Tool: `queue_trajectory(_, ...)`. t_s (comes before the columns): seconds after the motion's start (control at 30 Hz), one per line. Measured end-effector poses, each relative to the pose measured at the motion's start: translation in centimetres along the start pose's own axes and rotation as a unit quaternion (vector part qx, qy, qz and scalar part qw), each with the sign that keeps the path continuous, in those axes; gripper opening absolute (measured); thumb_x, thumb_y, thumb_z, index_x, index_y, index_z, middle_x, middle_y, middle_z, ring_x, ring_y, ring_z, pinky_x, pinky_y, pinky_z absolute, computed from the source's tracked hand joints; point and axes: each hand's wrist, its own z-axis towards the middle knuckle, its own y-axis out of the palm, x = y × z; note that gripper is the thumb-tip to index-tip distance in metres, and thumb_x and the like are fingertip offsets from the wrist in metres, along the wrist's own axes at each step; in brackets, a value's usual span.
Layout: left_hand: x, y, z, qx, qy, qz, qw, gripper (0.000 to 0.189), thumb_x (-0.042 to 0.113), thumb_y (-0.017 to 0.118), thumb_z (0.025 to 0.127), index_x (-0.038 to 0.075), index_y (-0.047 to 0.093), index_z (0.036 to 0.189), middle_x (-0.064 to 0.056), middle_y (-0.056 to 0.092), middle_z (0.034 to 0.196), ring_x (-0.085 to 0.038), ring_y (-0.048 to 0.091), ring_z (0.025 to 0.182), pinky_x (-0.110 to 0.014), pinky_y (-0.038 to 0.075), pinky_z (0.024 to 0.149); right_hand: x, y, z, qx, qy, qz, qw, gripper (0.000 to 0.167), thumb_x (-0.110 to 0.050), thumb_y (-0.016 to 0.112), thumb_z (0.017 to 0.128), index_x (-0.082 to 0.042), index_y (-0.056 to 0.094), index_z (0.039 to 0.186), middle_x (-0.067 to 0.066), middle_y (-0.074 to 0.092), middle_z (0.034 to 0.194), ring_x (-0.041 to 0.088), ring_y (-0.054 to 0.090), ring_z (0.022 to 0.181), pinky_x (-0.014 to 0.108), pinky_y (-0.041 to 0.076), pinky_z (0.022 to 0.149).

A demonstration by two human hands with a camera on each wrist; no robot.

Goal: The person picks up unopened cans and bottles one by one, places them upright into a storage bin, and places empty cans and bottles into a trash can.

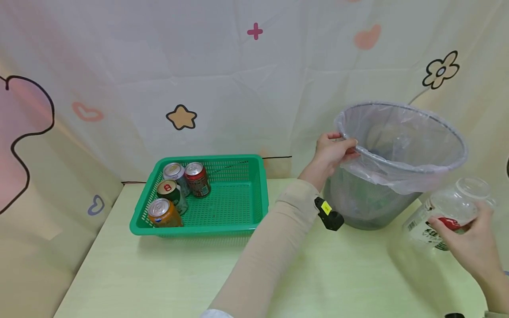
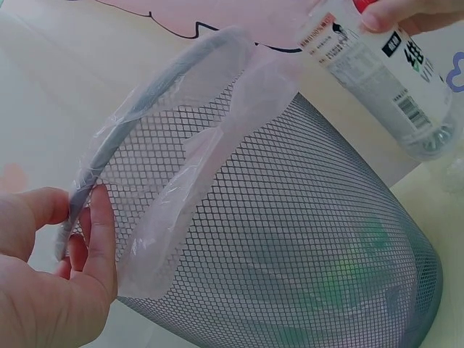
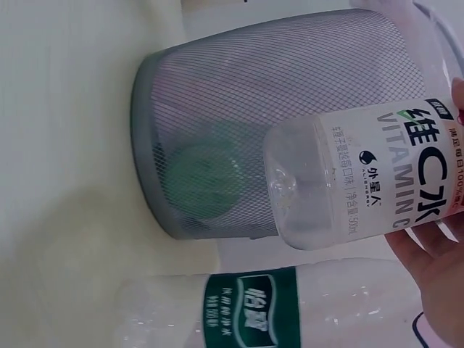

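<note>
My left hand pinches the lined rim of a grey mesh wastebasket, thumb outside one face and fingers at the other. A thin translucent bag lines the basket and folds down over its rim. To the right of the basket, my right hand grips a plastic drink bottle with a white label near its upper end. Its base points down toward the table, and red shows by the fingers. Close by stands a clear bottle with a green label.
A green plastic basket sits at the left of the pale table. Several drink cans stand in its left part. Something green shows through the wastebasket's mesh. A patterned curtain hangs behind.
</note>
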Motion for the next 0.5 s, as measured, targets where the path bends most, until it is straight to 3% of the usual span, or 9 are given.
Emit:
queue_trajectory(0.13, 0.0, 0.0, 0.0, 0.0, 0.0, 0.0, 1.0, 0.033, -0.01, 0.065, 0.078, 0.007, 0.044, 0.097, -0.01, 0.059, 0.077, -0.016, 0.055, 0.056, -0.036, 0.056, 0.066, -0.7, -0.6, 0.6, -0.002, -0.009, -0.005, 0.9999, 0.088, 0.009, 0.068, 0.075, -0.02, 0.017, 0.14, -0.018, 0.041, 0.107, -0.009, 0.046, 0.089, 0.0, 0.038, 0.07)
queue_trajectory(0.27, 0.1, 0.0, -0.2, 0.0, -0.003, -0.001, 1.0, 0.033, -0.01, 0.065, 0.078, 0.007, 0.044, 0.097, -0.01, 0.059, 0.077, -0.016, 0.055, 0.056, -0.037, 0.056, 0.066, -1.5, -1.2, 1.5, 0.018, -0.027, -0.004, 0.9995, 0.081, 0.011, 0.068, 0.073, -0.017, 0.029, 0.138, -0.02, 0.046, 0.105, -0.008, 0.047, 0.089, 0.0, 0.037, 0.073)
queue_trajectory(0.37, 0.1, 0.0, -0.1, 0.002, -0.003, -0.002, 1.0, 0.033, -0.01, 0.065, 0.078, 0.007, 0.044, 0.097, -0.01, 0.059, 0.078, -0.016, 0.055, 0.056, -0.037, 0.056, 0.066, -1.9, -1.5, 2.1, 0.035, -0.027, -0.02, 0.9988, 0.076, 0.007, 0.067, 0.075, -0.019, 0.031, 0.138, -0.022, 0.045, 0.109, -0.009, 0.044, 0.095, 0.002, 0.036, 0.083)
queue_trajectory(0.43, 0.1, 0.0, -0.1, 0.003, -0.002, -0.001, 1.0, 0.033, -0.01, 0.065, 0.078, 0.007, 0.044, 0.097, -0.01, 0.059, 0.078, -0.016, 0.055, 0.056, -0.037, 0.056, 0.066, -2.2, -1.8, 2.3, 0.04, -0.015, -0.051, 0.9978, 0.075, -0.001, 0.066, 0.08, -0.023, 0.028, 0.141, -0.015, 0.046, 0.119, -0.01, 0.041, 0.102, 0.011, 0.033, 0.096)
queue_trajectory(0.5, 0.1, 0.0, 0.0, 0.003, -0.001, -0.002, 1.0, 0.033, -0.01, 0.065, 0.077, 0.007, 0.044, 0.097, -0.011, 0.06, 0.078, -0.016, 0.056, 0.056, -0.037, 0.056, 0.066, -2.4, -2.0, 2.6, 0.045, 0.0, -0.085, 0.9954, 0.074, -0.008, 0.064, 0.083, -0.025, 0.023, 0.143, -0.001, 0.045, 0.129, -0.004, 0.039, 0.113, 0.032, 0.033, 0.105)
